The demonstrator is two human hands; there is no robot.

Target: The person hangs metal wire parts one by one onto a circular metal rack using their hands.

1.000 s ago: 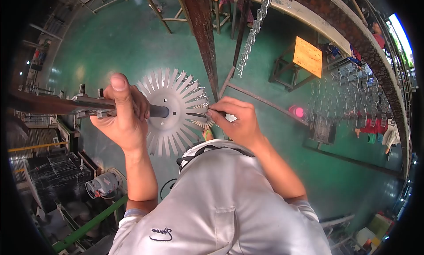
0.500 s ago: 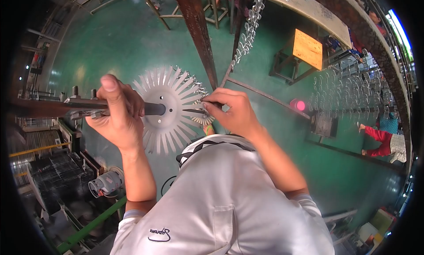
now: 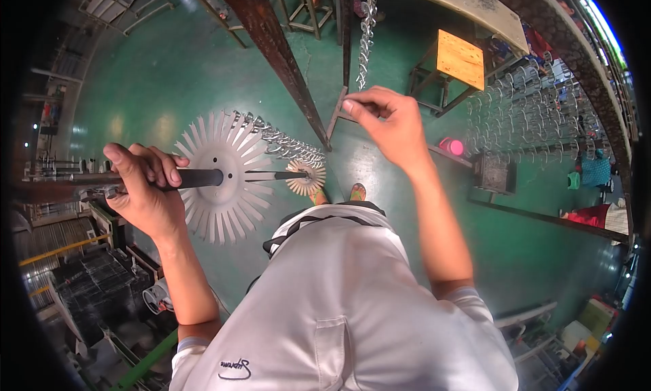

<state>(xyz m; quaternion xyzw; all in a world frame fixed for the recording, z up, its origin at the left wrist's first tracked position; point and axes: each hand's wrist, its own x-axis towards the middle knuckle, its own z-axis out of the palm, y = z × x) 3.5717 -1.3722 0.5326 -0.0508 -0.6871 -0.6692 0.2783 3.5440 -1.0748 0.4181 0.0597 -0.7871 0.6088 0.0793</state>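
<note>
My left hand [image 3: 146, 188] is wrapped round a dark metal shaft [image 3: 196, 179], its thumb pointing up. Below it on the shaft sits a pale disc [image 3: 224, 215] with many slots round its rim. Silvery hooks [image 3: 281, 142] hang in a row from the disc's far edge, and a smaller slotted wheel [image 3: 305, 178] shows further down. My right hand [image 3: 390, 123] is raised beside a hanging chain of hooks [image 3: 365, 42], thumb and forefinger pinched together. Whatever lies between those fingertips, if anything, is too small to make out.
A rusty post [image 3: 278, 49] slants down ahead. Beyond it stand a wooden-topped stool [image 3: 460, 59] and a long bench [image 3: 468, 8]. Many hooks [image 3: 536, 113] hang at the right, near a pink object [image 3: 451, 146]. Part of a person in red [image 3: 588, 215] shows at the far right.
My right hand has moved away from the disc, up and right towards the hanging chain. My left hand and the disc now appear further left, and more of the hooks beside the disc shows.
</note>
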